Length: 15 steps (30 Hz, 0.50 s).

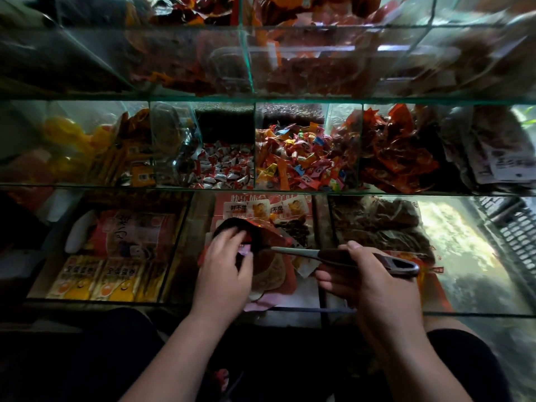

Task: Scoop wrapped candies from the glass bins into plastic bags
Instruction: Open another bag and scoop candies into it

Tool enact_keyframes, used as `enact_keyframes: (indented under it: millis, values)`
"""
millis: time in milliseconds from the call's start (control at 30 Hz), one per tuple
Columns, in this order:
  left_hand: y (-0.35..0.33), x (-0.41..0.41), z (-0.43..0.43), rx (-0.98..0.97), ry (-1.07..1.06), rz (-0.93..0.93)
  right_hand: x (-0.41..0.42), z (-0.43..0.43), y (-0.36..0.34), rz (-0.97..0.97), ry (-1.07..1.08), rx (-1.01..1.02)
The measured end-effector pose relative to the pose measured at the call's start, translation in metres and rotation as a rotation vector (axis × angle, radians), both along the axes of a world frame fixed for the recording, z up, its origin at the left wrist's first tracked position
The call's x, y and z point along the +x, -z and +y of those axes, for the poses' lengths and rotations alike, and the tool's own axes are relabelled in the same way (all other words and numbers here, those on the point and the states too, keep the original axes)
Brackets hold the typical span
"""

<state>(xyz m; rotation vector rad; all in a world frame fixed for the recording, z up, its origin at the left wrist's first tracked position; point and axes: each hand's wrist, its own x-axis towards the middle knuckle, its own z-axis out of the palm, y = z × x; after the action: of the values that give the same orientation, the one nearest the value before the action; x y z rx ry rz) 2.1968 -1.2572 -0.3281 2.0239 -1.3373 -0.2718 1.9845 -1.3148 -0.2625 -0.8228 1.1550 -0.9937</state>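
My left hand (227, 264) grips the rim of a thin red plastic bag (268, 232) and holds its dark mouth open over the lowest glass bin (179, 250). My right hand (362, 281) grips the dark handle of a long metal utensil (342, 256). Its thin front end points left and reaches the bag's mouth; what it carries is hidden. One shelf up, red-and-white wrapped candies (224, 168) fill one bin and multicoloured wrapped candies (301, 158) fill the bin to its right.
A clear plastic scoop (175, 140) leans in the left of the red-and-white candy bin. Yellow packets (95, 281) lie in the lower left bin, brown packs (377, 224) in the lower right. Red snack packs (403, 152) fill the middle right bin. Glass dividers stand between bins.
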Motion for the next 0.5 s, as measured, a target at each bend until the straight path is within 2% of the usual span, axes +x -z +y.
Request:
enact_keyframes:
  millis: [100,233,367,433,500]
  values:
    - [-0.002,0.0,-0.01,0.047,0.035,-0.041,-0.023,0.005,-0.016,0.026,-0.006,-0.022]
    - [-0.029,-0.015,-0.03,-0.072,0.123,-0.07,-0.042,0.001,-0.041,-0.019,0.062,-0.047]
    - [-0.065,-0.019,-0.078,-0.143,0.148,-0.067,-0.044,-0.02,-0.067,-0.109,0.141,-0.157]
    - [-0.078,-0.018,-0.104,-0.113,0.152,-0.022,-0.039,-0.032,-0.072,-0.146,0.18,-0.202]
    - [-0.087,-0.017,-0.12,-0.09,0.104,0.108,-0.032,-0.044,-0.069,-0.15,0.227,-0.279]
